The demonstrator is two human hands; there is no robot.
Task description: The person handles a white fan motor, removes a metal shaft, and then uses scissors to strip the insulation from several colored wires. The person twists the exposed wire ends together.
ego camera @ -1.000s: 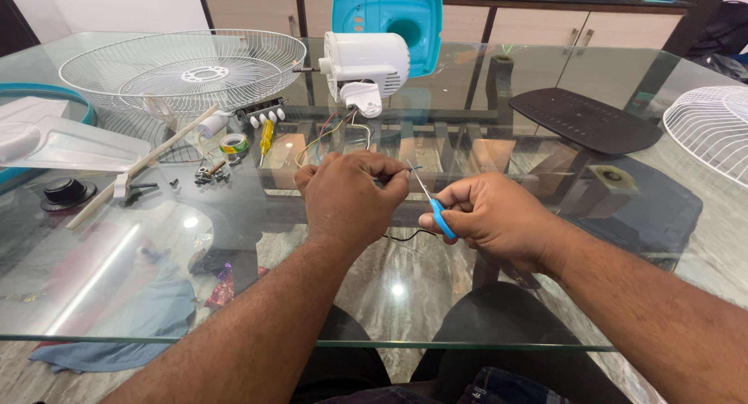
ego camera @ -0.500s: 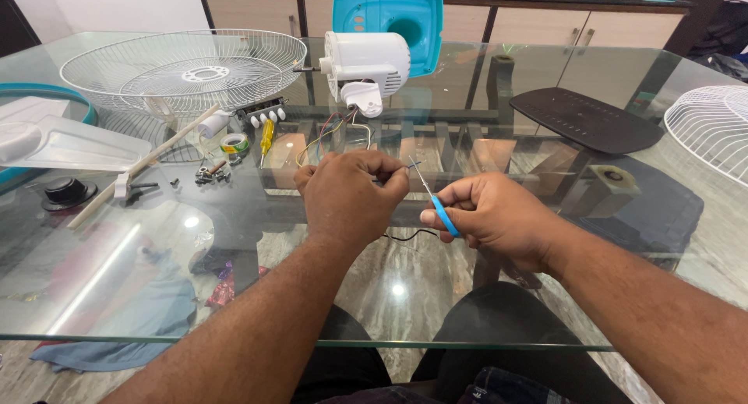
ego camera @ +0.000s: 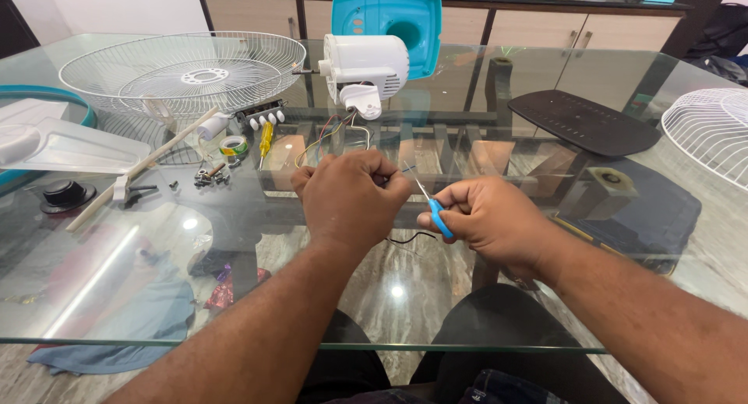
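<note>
Over the middle of a glass table [ego camera: 389, 310], my left hand [ego camera: 349, 197] is closed on thin wires [ego camera: 331, 135] that run from a white fan motor [ego camera: 365, 70]. My right hand [ego camera: 487, 218] grips small scissors with blue handles [ego camera: 435, 209], the blades pointing up-left toward the left hand's fingertips. A black wire [ego camera: 411, 237] curls on the glass just below the two hands. The wire ends inside my left fist are hidden.
A white wire fan guard [ego camera: 187, 73] lies far left, another guard [ego camera: 713, 131] at the right edge. A teal fan housing [ego camera: 386, 18] stands behind the motor. A black base plate [ego camera: 592, 123], yellow screwdriver [ego camera: 266, 143], tape roll [ego camera: 232, 147], screws [ego camera: 209, 175] and a black knob [ego camera: 66, 194] lie around.
Both hands stay in nearly the same place; the scissors have shifted only slightly near the left fingertips.
</note>
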